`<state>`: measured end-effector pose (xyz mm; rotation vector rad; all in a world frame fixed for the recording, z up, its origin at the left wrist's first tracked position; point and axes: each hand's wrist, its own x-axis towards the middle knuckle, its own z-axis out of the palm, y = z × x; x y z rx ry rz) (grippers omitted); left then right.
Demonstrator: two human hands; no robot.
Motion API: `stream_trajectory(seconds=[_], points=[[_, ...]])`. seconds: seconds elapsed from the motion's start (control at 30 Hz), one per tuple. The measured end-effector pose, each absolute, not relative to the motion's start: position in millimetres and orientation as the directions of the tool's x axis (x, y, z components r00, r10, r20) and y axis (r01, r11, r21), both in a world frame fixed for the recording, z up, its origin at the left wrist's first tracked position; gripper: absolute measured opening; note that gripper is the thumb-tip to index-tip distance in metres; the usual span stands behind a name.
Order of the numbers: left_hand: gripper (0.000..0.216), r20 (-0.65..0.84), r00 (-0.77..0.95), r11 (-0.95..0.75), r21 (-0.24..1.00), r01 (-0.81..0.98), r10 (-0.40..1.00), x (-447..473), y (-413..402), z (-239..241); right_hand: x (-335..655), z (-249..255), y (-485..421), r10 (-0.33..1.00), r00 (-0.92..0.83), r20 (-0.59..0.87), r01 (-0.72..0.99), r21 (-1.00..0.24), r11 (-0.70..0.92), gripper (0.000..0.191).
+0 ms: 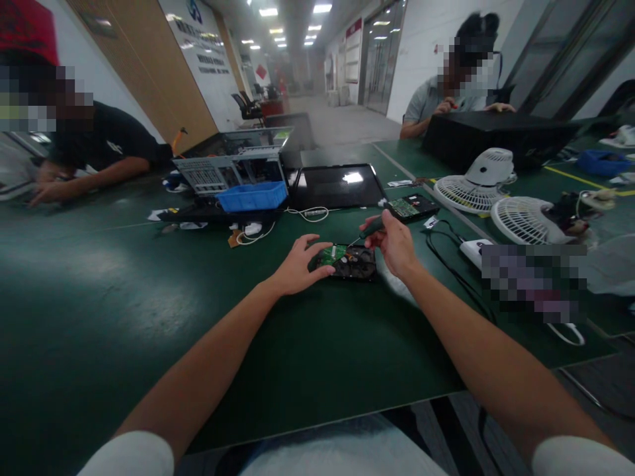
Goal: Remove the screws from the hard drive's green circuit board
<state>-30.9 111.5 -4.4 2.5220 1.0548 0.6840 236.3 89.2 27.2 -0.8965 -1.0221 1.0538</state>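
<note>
A hard drive [353,263] lies circuit-board side up on the dark green table [149,297] in front of me. My left hand [300,264] rests on its left edge, fingers curled over it and steadying it. My right hand [391,241] is closed around a green-handled screwdriver [370,229], whose tip points down-left onto the drive's board. A second hard drive [413,207] lies further back, to the right.
Behind are a blue bin [253,196], an open computer case [233,165] and a black side panel [337,185]. Two white fans [476,182] [526,221] and black cables [446,254] lie at right. Other people sit at far left and far right.
</note>
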Motion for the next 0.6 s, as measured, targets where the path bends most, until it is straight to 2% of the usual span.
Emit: stream_trajectory(seconds=[0.2,0.6], points=[[0.094,0.192,0.652,-0.632,0.545,0.551,0.733,-34.4,114.4,-11.9,235.7,20.9,90.8,0.962,0.122,0.245,-0.206,-0.942,0.266,0.052],[0.075,0.236,0.662,-0.672,0.502,0.544,0.712,-34.3,109.5,-9.6,235.2,21.6,88.8,0.963,0.118,0.241,-0.187,-0.947,0.259,0.052]])
